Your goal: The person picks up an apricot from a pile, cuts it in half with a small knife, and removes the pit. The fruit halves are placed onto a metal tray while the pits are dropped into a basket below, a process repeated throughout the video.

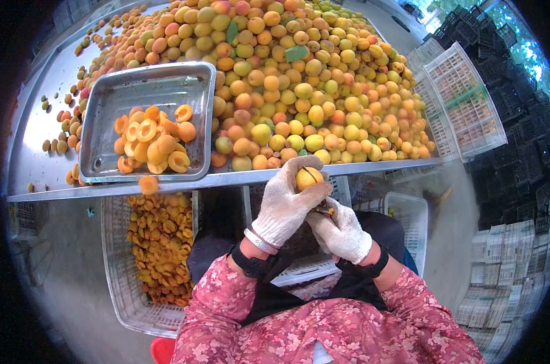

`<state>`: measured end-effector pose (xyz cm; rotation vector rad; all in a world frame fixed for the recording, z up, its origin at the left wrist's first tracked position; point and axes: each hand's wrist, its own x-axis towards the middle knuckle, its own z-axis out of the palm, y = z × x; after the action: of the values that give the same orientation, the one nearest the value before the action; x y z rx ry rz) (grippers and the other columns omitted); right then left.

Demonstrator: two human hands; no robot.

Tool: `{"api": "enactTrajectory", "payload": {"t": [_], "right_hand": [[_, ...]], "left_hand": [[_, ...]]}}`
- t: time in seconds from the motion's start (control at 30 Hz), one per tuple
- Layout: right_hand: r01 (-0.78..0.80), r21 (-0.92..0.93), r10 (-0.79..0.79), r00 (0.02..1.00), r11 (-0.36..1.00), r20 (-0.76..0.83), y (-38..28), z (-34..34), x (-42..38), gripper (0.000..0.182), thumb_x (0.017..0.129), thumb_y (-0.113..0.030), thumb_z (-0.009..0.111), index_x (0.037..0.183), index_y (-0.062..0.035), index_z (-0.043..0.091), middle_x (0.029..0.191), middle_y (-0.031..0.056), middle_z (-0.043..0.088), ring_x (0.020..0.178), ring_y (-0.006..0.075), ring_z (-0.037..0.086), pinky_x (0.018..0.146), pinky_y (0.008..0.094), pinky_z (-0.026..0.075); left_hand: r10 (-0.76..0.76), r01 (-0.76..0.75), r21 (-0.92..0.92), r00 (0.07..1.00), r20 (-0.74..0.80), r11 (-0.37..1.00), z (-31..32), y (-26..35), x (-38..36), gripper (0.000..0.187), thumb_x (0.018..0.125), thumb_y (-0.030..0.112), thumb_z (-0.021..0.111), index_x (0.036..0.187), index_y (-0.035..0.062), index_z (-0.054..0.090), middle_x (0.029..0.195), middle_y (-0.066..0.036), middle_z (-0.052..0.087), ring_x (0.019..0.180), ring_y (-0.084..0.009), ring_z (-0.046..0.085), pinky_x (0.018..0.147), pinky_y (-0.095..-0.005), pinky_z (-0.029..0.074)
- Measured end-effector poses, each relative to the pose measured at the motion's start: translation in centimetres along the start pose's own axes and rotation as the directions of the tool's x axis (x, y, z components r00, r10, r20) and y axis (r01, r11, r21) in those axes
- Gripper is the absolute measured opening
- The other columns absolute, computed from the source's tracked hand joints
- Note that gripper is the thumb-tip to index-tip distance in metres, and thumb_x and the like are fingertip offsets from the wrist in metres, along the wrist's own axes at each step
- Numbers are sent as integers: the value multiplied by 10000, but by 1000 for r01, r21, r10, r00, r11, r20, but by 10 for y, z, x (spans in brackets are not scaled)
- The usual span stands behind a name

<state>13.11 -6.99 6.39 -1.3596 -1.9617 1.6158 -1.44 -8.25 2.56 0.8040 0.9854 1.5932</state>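
My left hand [289, 200], in a white glove, is closed around a yellow apricot [309, 178] with a dark line across it, just in front of the table's edge. Close below and to the right, my gloved right hand [340, 229] is closed on a small tool, mostly hidden by the fingers, with an orange bit near its tip. A metal tray [148, 71] to the left holds a pile of halved apricots [150, 141]. Behind both hands, whole apricots [299, 91] are heaped on the metal table [41, 151].
Below the table at left, a white crate [114, 273] holds many apricot halves. Another white crate [415, 221] stands right of my legs. A white crate [466, 100] leans at the table's right end, with stacked black crates [511, 139] and white crates [499, 255] beyond.
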Motion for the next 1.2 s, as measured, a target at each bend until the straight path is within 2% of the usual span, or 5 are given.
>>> {"api": "enactTrajectory", "payload": {"t": [0.77,0.83,0.93,1.07,1.2], "right_hand": [[-173,216,137,976,961,172,-9,-8,-13,239,938,-178,574,1133,-40,593,608,-23,547,445,41,463,404,222,340],[-223,195,188,965,955,181,-11,-9,-13,266,927,-157,587,1158,-26,581,718,39,632,593,89,590,527,253,460],[245,-23,-245,969,969,-13,26,1,0,340,908,-130,616,1211,4,544,1031,161,686,1017,193,643,860,351,506],[370,-328,-421,901,869,-100,20,-3,4,450,878,-191,665,1281,-62,512,819,217,661,784,411,655,642,431,533],[399,-429,-497,856,811,-142,22,-8,8,455,871,-192,666,1280,-66,512,831,201,669,787,380,667,626,416,536]], "left_hand": [[-9,6,14,967,254,1000,-7,17,-3,474,784,-24,647,1242,-29,525,1246,-130,582,1173,-241,581,995,-338,472],[-25,39,-57,971,237,998,-5,14,-3,451,785,-27,639,1222,-29,525,1232,-131,585,1164,-243,585,995,-342,473],[-2,6,-21,986,169,1000,1,23,-6,405,789,-33,614,1182,-28,514,1199,-128,586,1126,-234,602,997,-343,468],[-28,38,-75,991,129,996,6,21,-4,420,788,-23,624,1194,-20,518,1195,-130,580,1093,-225,616,960,-328,486],[-106,118,-85,986,128,989,3,16,-2,486,790,-4,641,1260,-22,517,1192,-119,584,1085,-212,606,959,-319,477]]}}
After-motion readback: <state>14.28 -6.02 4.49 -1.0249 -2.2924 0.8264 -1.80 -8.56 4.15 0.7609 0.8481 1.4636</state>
